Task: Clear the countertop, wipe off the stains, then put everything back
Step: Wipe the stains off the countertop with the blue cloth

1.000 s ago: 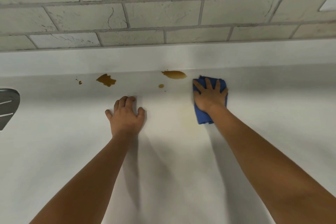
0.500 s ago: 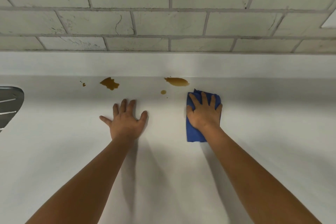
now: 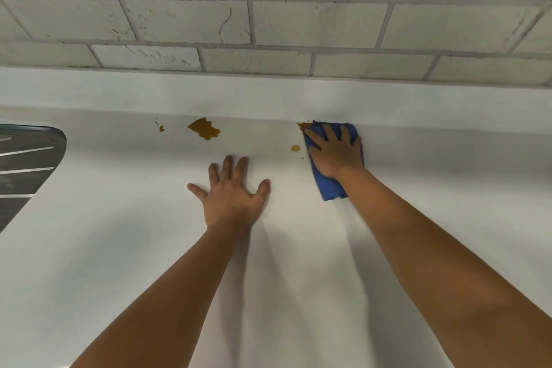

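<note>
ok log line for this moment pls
step: wiping | right hand flat on blue cloth at stain | left hand flat on countertop

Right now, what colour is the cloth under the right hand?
Blue cloth, clearest in the head view.

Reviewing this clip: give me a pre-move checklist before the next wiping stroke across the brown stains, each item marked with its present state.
1. Blue cloth under right hand, flat on countertop: ok.
2. Cloth reaches the stain at the back edge: ok.
3. Small drop beside cloth unwiped: not ok.
4. Large stain and specks remain: not ok.
5. Left hand is braced clear of stains: ok.
6. Cloth wet enough: cannot tell.
</note>
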